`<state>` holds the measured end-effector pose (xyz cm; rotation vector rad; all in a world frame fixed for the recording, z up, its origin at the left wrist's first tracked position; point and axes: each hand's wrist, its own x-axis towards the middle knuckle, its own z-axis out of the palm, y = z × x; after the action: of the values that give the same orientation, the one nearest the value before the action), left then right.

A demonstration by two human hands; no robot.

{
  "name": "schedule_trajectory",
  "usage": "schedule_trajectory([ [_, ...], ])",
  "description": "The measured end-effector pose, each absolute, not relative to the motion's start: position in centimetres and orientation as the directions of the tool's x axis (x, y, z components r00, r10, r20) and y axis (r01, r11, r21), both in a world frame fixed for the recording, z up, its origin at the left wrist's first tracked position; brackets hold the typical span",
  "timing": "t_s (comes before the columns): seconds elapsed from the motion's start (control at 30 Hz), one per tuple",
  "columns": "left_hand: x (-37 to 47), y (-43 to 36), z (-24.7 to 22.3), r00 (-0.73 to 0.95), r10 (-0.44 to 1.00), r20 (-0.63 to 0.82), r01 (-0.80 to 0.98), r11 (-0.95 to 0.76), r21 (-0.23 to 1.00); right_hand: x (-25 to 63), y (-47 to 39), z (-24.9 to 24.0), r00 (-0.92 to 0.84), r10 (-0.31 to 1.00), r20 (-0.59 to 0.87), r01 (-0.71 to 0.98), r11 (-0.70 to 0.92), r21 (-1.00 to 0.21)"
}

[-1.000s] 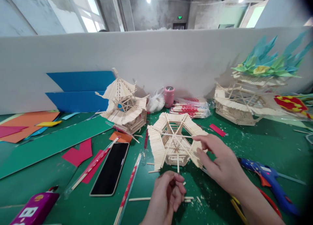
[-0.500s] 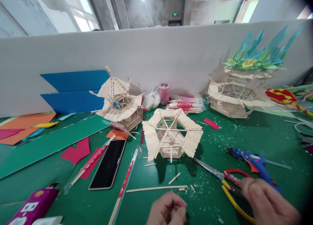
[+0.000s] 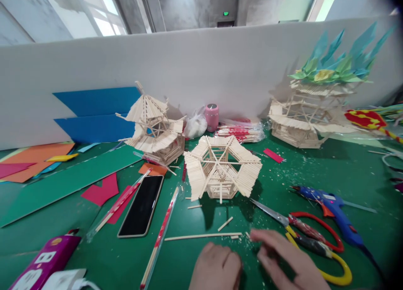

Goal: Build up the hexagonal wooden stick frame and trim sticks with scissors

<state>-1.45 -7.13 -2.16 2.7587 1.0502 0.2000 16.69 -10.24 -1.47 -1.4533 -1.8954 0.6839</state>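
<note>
My left hand (image 3: 217, 267) is at the front edge of the view, fingers curled closed; whatever they may hold is hidden. To its right, my right hand (image 3: 288, 260) has its fingers apart, its fingertips beside some small cut stick bits (image 3: 247, 235). A long thin wooden stick (image 3: 203, 236) lies just beyond my left hand. Farther off stands a six-sided model (image 3: 220, 168) built of wooden sticks, with an open centre crossed by struts. Scissors (image 3: 310, 229) with red and yellow handles lie by my right hand, their blades pointing at the model.
A blue glue gun (image 3: 333, 208) lies right of the scissors. Left are a phone (image 3: 141, 206), wrapped chopsticks (image 3: 160, 239) and a purple power strip (image 3: 47, 260). Behind stand a roofed stick pavilion (image 3: 154, 130), a pink jar (image 3: 212, 117) and a paper-topped stick model (image 3: 299, 122).
My right hand has moved left from over the scissor handles to near my left hand, and its fingers have spread. My left hand has turned knuckles up.
</note>
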Motion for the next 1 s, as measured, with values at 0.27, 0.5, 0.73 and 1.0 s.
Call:
schedule_trajectory([
  [0.27,-6.3,-6.9,-1.7,0.560,0.819,0.127,0.771,-0.571,0.280,24.5,-12.1,-7.1,0.190,0.938,0.289,0.854,-0.012,-0.520],
  [0.5,-8.6,-5.9,-3.1,0.603,0.775,0.189,0.746,-0.632,0.211,26.5,-13.1,-9.3,0.056,0.951,0.303,0.947,0.046,-0.319],
  [0.73,-7.3,-4.8,-3.0,0.614,0.777,0.141,0.748,-0.630,0.208,27.5,-10.1,-8.1,0.097,0.929,0.356,0.933,0.040,-0.357],
  [1.0,-6.1,-3.4,-3.7,0.644,0.765,0.020,0.752,-0.637,0.169,31.1,-8.2,-8.7,0.020,0.946,0.324,0.930,0.101,-0.354],
])
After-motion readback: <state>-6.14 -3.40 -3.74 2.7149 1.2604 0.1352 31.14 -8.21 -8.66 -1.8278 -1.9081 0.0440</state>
